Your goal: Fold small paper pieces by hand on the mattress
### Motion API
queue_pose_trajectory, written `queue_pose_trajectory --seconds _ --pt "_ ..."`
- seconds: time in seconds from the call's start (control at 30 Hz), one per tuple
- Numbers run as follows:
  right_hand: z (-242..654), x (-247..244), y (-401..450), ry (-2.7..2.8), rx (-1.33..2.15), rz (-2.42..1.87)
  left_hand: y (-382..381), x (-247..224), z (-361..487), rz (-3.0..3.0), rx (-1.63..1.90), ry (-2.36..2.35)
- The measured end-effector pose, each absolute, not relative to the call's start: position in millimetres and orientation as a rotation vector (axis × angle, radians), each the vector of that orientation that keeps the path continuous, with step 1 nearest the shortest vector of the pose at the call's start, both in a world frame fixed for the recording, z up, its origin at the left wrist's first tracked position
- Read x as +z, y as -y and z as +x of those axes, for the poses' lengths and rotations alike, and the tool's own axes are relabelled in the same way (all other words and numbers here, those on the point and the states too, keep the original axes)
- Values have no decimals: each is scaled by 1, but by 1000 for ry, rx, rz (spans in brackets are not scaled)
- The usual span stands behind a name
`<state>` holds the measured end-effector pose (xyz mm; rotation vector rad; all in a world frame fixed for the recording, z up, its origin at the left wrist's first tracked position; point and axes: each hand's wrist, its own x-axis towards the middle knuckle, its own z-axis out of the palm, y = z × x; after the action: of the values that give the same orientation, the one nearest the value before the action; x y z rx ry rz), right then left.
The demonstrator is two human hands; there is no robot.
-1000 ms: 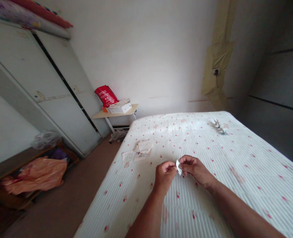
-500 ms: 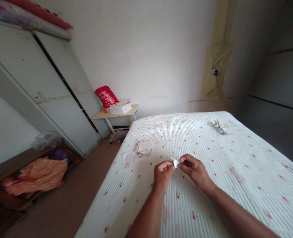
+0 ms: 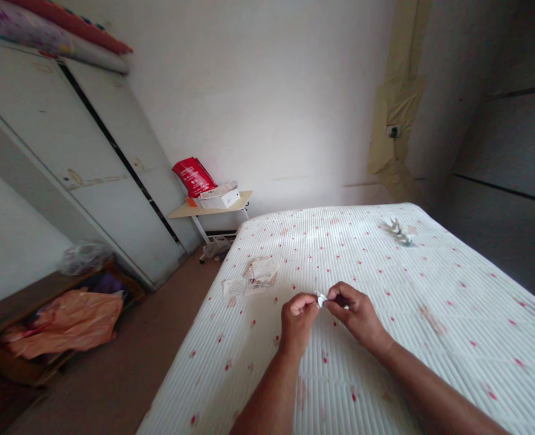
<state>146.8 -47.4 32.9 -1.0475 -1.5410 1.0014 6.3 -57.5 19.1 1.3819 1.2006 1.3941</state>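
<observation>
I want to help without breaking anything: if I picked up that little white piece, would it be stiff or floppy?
The little white piece is probably very light, since the left hand and right hand only pinch it. It's likely floppy, maybe easily torn, because it looks thin and bent, though it's too small to be sure.

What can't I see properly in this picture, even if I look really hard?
All in the head view:
White scrap: partly hidden by the left grip and right grip, so its full shape is unclear.
Papers: writing too small to read.
Pale thing at the bed's far right: too small and blurred to name.
Forearms: cut off by the bottom edge.
</observation>
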Motion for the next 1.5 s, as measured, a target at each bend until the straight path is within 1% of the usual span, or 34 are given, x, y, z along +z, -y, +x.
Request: queue_pose_trajectory --seconds 0.1,0.2,0.57,0.87,1.3,1.5 --pt "147 35 49 1587 921 -1046 57 19 7 1385 1404 -1202" --pt "148 35 49 1591 915 -1051 57 18 7 1387 1409 -1206" --pt "148 26 42 1487 1238 -1014 58 20 7 1427 1415 -1189" --pt "148 24 40 1436 1311 -988 57 18 7 1386 1383 -1217" --pt "150 22 41 1514 1168 -1034 57 20 9 1358 1335 -1239" --pt "148 22 40 1516 1173 -1121 55 14 10 1402 1371 -1297"
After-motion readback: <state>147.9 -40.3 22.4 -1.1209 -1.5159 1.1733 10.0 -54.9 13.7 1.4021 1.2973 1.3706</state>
